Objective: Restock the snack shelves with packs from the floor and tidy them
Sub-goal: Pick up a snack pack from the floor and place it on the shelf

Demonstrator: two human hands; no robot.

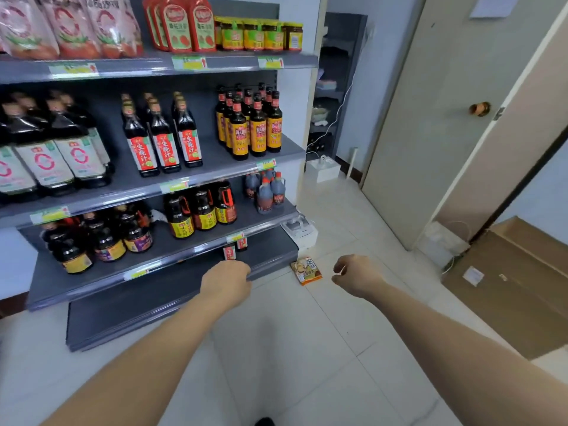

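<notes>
Left hand point(226, 279) fisted, right hand point(356, 275) loosely curled, empty, both outstretched flanking pack point(305, 271)

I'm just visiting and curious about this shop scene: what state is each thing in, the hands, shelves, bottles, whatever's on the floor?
Left hand: fingers curled under, nothing seen in it.
Right hand: loosely curled, empty.
Snack pack: lying flat on the floor, untouched.
Bottom shelf: mostly bare.
Small packs: upright at the back of that shelf.
Bottles: upright, capped.
Door: appears open.
</notes>
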